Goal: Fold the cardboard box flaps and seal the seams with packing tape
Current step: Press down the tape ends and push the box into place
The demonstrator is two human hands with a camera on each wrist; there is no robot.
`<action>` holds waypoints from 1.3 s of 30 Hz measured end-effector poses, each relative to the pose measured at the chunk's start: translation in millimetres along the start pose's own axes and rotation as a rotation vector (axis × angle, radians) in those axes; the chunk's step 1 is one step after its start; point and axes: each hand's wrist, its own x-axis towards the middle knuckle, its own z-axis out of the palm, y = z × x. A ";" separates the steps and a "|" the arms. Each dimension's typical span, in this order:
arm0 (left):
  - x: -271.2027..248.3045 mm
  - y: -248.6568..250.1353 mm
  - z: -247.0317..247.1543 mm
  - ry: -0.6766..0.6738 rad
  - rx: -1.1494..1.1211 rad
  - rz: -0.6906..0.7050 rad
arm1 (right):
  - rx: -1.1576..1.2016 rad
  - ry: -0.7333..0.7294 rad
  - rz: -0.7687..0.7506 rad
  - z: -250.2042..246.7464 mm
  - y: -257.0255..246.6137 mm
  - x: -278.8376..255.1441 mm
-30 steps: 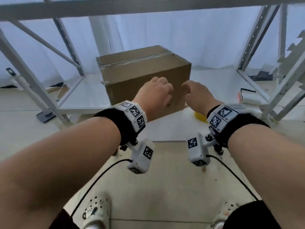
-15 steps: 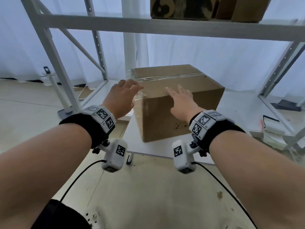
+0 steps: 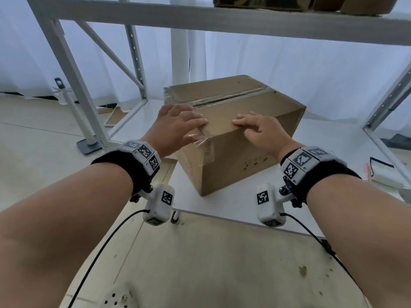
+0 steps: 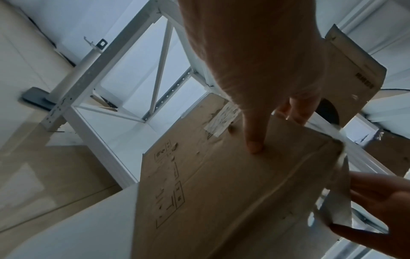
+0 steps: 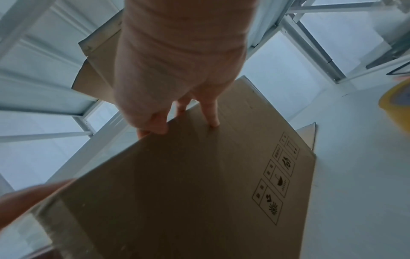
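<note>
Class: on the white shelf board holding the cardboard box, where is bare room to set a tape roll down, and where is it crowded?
Free: the white board in front of the cardboard box, and right of it before the clutter at the far right. Crowded: the box's near top edge, under the left hand and right hand.

Both forearms extended forward, bare, black bands with marker blocks at wrists. Left hand (image 3: 178,127) palm down, fingers (image 3: 195,121) straight, flat on box (image 3: 233,156) top near corner. Right hand (image 3: 261,132) palm down, fingers straight over top edge, thumb on front face.
</note>
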 end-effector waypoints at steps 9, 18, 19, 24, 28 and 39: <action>20.5 51.8 10.6 0.059 -0.101 0.002 | 0.121 0.020 0.002 -21.6 4.7 -12.4; 42.3 104.4 19.9 0.165 0.029 -0.061 | -0.438 -0.119 -0.047 -32.0 -17.8 -40.7; 40.8 101.1 17.3 0.160 0.022 -0.079 | -0.540 -0.101 -0.039 -27.2 -23.6 -40.8; 28.8 67.7 7.9 -0.020 0.014 -0.202 | -0.750 0.113 -0.053 3.9 -43.5 -43.5; 24.6 38.3 2.9 -0.087 -0.054 -0.259 | -0.836 0.139 -0.073 19.1 -45.8 -40.3; 33.7 12.6 12.8 -0.123 -0.121 -0.326 | -0.907 0.277 -0.216 25.5 -33.7 -35.3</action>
